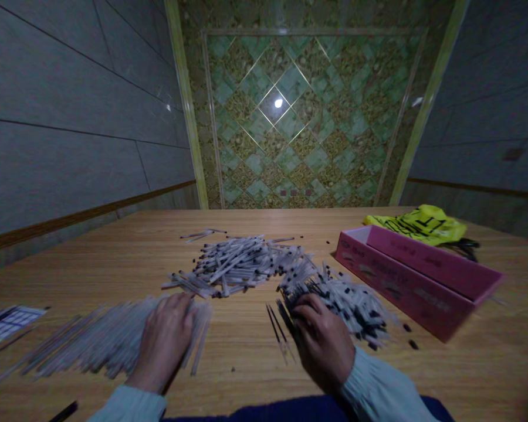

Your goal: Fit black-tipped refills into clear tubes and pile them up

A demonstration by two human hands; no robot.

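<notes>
At the far left of the desk (242,384), a sheet printed with a grid (15,323) lies flat, and a dark pen-like piece (64,412) lies nearer the person. Next comes a wide spread of thin, translucent tubes (94,337), laid side by side at a slant. The left hand (167,337) rests over the right part of this spread, fingers bent down onto the tubes; whether it grips any of them cannot be told.

Farther back, around the middle, lies a heap of whitish sticks with dark ends (235,264), some crossing each other. To the right of the left hand, a few slim dark-tipped rods (276,328) lie apart on the wood. Just beside them, the right hand (319,334) has its fingers curled over a cluster of dark thin rods (288,316); how firmly it holds them is unclear.

Beyond and to the right of that hand spreads a pile of clear pieces with black parts (356,302). Farther right stands an open pink box (405,281), set at an angle, with a yellow bag with black lettering (426,225) behind it.
</notes>
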